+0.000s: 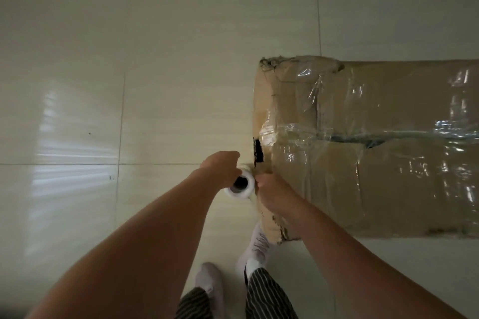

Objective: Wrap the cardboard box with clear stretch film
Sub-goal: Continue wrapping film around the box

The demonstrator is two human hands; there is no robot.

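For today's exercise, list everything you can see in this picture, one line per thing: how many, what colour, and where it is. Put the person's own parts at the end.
Cardboard box: one, brown, lying on the floor at right, its top already covered in shiny clear film.
Stretch film roll: one, clear-white with a dark hollow core, held beside the box's near-left end.
Tiled floor: one, pale cream, glossy, with window light reflected at left.
Left hand: one, gripping the roll.
Right hand: one, against the box's left end, next to the roll.
Feet in socks: two, white, at bottom centre.
Trouser legs: two, dark with white stripes, at bottom edge.
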